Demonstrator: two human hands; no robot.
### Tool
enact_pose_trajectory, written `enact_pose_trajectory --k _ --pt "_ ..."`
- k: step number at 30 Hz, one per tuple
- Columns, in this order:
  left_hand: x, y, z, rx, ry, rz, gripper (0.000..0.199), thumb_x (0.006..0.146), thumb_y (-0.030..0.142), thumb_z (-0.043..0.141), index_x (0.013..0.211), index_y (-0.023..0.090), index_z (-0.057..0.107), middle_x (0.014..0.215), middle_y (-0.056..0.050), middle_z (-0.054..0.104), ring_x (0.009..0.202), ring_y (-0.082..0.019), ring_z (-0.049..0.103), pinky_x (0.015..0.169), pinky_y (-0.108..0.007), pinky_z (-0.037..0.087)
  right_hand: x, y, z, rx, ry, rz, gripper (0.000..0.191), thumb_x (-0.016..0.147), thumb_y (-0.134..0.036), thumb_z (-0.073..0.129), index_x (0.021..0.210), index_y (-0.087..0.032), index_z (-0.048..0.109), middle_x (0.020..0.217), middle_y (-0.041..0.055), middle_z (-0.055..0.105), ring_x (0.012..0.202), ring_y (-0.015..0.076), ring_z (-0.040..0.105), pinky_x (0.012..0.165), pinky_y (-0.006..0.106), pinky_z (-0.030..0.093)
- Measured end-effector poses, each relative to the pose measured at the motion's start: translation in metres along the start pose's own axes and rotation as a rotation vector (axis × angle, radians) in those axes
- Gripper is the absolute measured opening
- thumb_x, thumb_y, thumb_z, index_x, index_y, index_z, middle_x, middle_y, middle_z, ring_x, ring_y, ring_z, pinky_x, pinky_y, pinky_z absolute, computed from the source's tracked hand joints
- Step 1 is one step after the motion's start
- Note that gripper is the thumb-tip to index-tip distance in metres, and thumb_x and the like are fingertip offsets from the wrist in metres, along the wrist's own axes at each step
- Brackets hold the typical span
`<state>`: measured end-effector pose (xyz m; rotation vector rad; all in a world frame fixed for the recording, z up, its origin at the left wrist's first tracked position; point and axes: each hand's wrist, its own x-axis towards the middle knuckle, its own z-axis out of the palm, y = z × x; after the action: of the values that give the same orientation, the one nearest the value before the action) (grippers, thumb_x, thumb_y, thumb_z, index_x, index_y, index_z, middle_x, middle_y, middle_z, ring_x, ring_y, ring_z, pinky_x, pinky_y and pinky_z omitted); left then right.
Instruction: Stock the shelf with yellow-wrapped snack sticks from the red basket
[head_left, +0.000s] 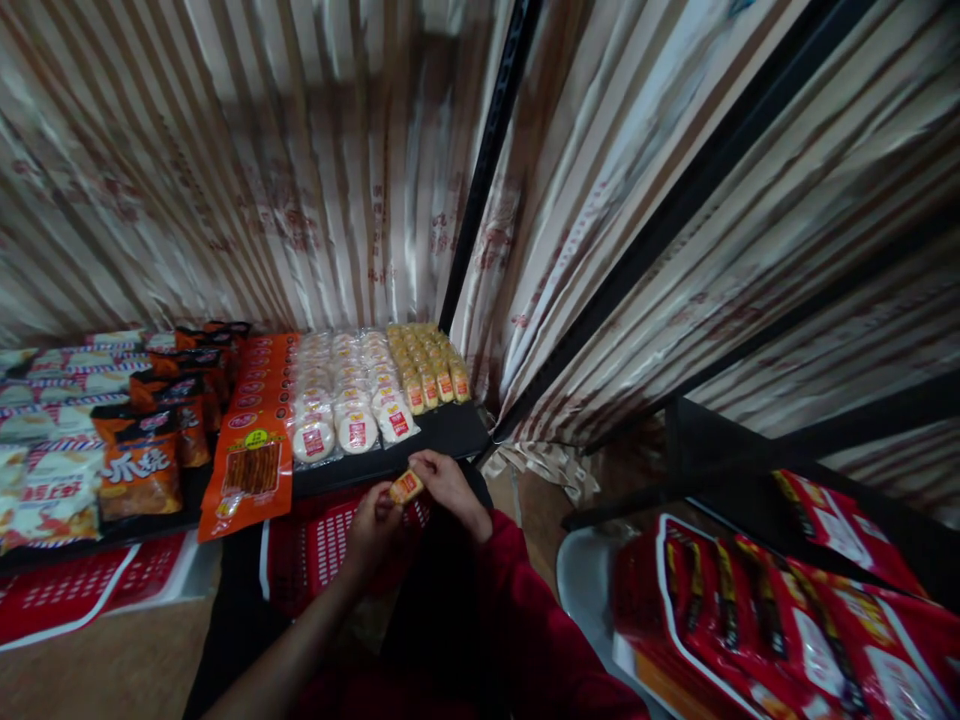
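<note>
Between my two hands is a small yellow snack packet (406, 487) with a red label, held over my lap in front of the shelf. My left hand (373, 518) pinches its left end, and my right hand (448, 484) grips its right end. Beyond them on the black shelf (450, 432) stand rows of similar yellow packets (429, 372). To their left lie rows of round white wrapped snacks (354, 425) with red labels.
Orange snack bags (251, 440), black-and-orange bags (140, 462) and white bags (56, 485) fill the shelf's left part. A red basket (311, 550) sits below. Red packets (810, 610) fill a basket at right. Black posts (491, 150) stand before striped curtains (300, 150).
</note>
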<state>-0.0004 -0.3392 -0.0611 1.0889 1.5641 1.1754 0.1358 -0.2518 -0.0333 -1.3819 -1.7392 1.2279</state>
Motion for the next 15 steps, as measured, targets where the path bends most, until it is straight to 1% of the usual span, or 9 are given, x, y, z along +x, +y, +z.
enact_pose_trajectory --k 3,6,10,15 --pt "0.005 0.004 0.004 0.086 0.062 0.047 0.037 0.069 0.032 0.056 0.103 0.018 0.059 0.096 -0.006 0.061 0.081 -0.018 0.063 0.077 -0.035 0.052 0.004 0.007 -0.006 0.058 0.018 0.004 0.029 0.082 -0.042 0.052 0.088 -0.019 0.069 0.080 0.0014 0.069 0.074 0.0158 0.062 0.066 0.026 0.047" --pt "0.009 0.007 0.010 0.107 0.090 0.085 0.038 0.068 0.033 0.056 0.102 0.016 0.060 0.100 -0.009 0.059 0.080 -0.019 0.063 0.076 -0.037 0.053 0.006 0.010 -0.012 0.140 0.025 0.007 0.033 0.081 -0.045 0.052 0.090 -0.017 0.069 0.079 0.0019 0.068 0.072 0.0155 0.061 0.066 0.026 0.046" --pt "0.015 0.014 0.017 0.064 0.096 0.118 0.038 0.069 0.033 0.056 0.101 0.015 0.060 0.105 -0.012 0.058 0.080 -0.019 0.064 0.077 -0.039 0.054 0.005 0.007 -0.018 0.272 0.048 0.057 0.037 0.078 -0.048 0.055 0.090 -0.016 0.068 0.077 0.0021 0.067 0.068 0.0147 0.059 0.062 0.025 0.044" --pt "0.023 0.025 0.020 -0.020 0.107 0.134 0.036 0.068 0.032 0.059 0.100 0.016 0.059 0.102 -0.010 0.060 0.074 -0.017 0.064 0.071 -0.036 0.055 0.004 0.009 -0.022 0.398 0.117 0.094 0.042 0.073 -0.053 0.059 0.091 -0.015 0.068 0.078 0.0035 0.067 0.070 0.0159 0.060 0.063 0.026 0.045"
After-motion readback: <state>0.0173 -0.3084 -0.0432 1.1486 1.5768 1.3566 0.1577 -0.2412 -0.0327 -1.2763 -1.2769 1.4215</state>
